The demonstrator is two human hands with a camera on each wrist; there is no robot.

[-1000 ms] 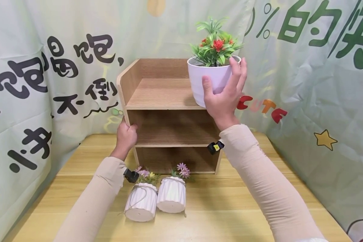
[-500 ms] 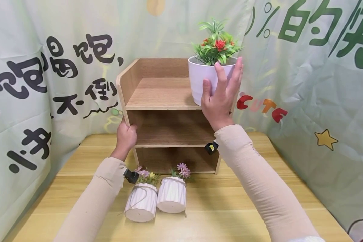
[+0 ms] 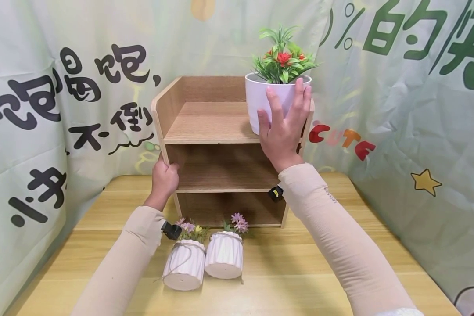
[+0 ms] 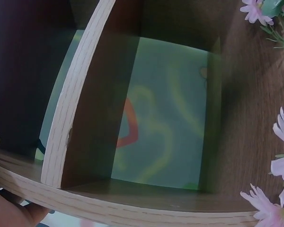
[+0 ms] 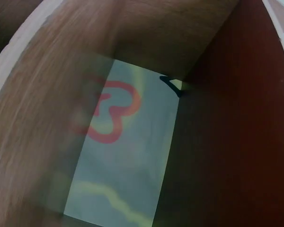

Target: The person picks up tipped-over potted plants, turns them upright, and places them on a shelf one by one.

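A wooden shelf [image 3: 221, 191] with a raised rim round its top stands on the table. My left hand [image 3: 165, 177] grips the shelf's left side panel, thumb on the inner face; in the left wrist view fingers [image 4: 9, 208] show outside the panel. On the top board, at the right, sits a white flowerpot [image 3: 256, 101] with green leaves and red flowers, upright. My right hand [image 3: 284, 127] touches the pot's front with its fingers extended upward. The right wrist view holds only the shelf's inside [image 5: 236, 142], not the hand.
Two small white pots, one left [image 3: 184, 265] and one right [image 3: 224, 256], lie tipped over before the shelf, purple flowers toward it. They rest on the wooden table [image 3: 292, 281]. A printed curtain [image 3: 399, 114] hangs behind and on both sides.
The right hand's hold round the flowerpot's right side has loosened, and the hand has shifted left and slightly down across its front. The pot's base moves slightly back. The left hand stays put.
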